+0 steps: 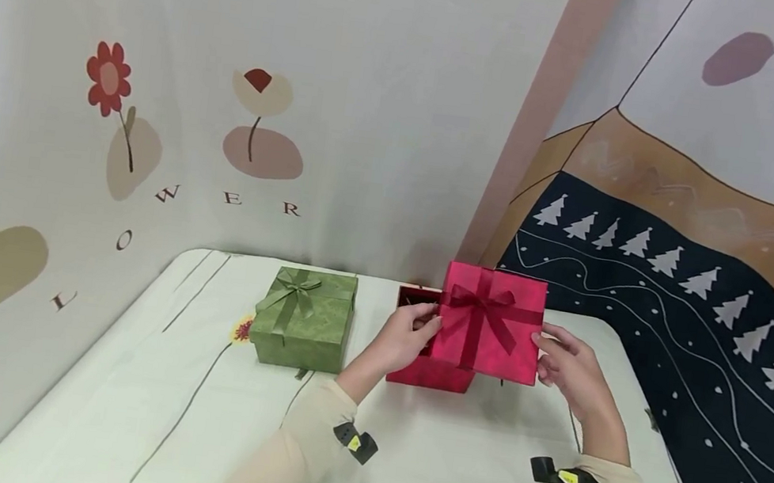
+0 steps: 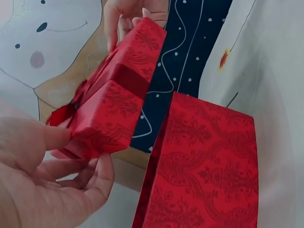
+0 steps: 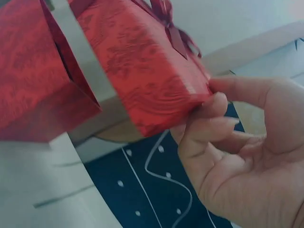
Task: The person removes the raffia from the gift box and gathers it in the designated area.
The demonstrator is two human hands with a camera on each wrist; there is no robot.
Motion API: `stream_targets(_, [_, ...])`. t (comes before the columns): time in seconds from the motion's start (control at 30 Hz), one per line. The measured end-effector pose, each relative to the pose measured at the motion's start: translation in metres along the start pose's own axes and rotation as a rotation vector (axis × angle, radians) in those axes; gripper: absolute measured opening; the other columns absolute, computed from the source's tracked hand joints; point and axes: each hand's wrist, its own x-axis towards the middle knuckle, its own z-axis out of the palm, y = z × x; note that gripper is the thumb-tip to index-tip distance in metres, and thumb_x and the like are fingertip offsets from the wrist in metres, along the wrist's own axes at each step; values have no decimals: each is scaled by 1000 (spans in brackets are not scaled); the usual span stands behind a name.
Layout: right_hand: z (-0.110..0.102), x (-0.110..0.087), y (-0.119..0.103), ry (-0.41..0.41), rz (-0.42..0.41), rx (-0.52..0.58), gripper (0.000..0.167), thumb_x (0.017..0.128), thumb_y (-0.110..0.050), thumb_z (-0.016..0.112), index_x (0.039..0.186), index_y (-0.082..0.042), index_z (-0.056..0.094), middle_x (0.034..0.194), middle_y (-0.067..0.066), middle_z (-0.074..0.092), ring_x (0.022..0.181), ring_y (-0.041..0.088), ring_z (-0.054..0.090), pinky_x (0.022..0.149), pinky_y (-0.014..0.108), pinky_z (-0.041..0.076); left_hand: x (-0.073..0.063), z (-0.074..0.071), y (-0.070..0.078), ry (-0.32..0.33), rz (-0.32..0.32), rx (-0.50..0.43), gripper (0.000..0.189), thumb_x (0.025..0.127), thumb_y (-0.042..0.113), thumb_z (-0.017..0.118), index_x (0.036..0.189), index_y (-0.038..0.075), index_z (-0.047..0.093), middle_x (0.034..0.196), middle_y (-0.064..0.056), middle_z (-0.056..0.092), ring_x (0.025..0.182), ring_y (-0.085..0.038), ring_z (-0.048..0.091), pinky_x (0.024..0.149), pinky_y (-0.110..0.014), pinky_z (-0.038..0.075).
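Observation:
Both hands hold a red gift box lid (image 1: 490, 341) with a dark red ribbon bow. My left hand (image 1: 407, 335) pinches its left edge, thumb on top and fingers beneath, as the left wrist view shows. At the opposite edge, my right hand (image 1: 566, 365) pinches a corner, seen closely in the right wrist view. Under and left of the lid stands the red box (image 1: 425, 375), its dark opening partly showing. In the left wrist view the patterned lid (image 2: 118, 99) is tilted and apart from the box (image 2: 204, 166). The box's inside is mostly hidden.
A closed green gift box (image 1: 305, 328) with a green bow stands left of the red one on the white cloth-covered table (image 1: 128, 371). Behind rises a light curtain (image 1: 387, 114) printed with flowers and letters. A dark panel with white trees (image 1: 638, 302) hangs at the right.

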Motion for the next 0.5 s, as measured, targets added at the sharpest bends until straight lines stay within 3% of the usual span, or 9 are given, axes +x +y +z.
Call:
stream_targets(0.2, [-22,-12,13,-42,-132,35,49,105,-17,62,146,3,43,106,-5,66,70,12,61,63,23,54,0,8,0,-53,57,11,45,106,14,60,148,1,51,126,-12,62,113,-25,61,90,-33,57])
stream_targets(0.33, [-35,-21,22,-93,-247,56,34,103,-7,63,136,-13,59,112,-7,69,74,13,66,69,24,58,-2,10,-5,-111,97,21,46,105,15,63,148,4,51,130,-11,62,116,-23,61,95,-33,55])
stream_targets(0.43, [-45,-27,28,-180,-366,127,40,101,7,56,132,-16,64,114,-4,69,73,12,66,67,22,57,-3,10,-7,-161,126,18,47,103,17,66,147,5,53,130,-9,62,115,-21,61,96,-31,54])
stream_targets(0.5, [-52,-28,33,-269,-451,195,49,99,17,48,136,-12,62,117,-1,69,72,11,66,63,21,56,-6,10,-6,-200,145,14,46,101,17,69,143,5,56,128,-8,63,113,-20,61,95,-30,54])
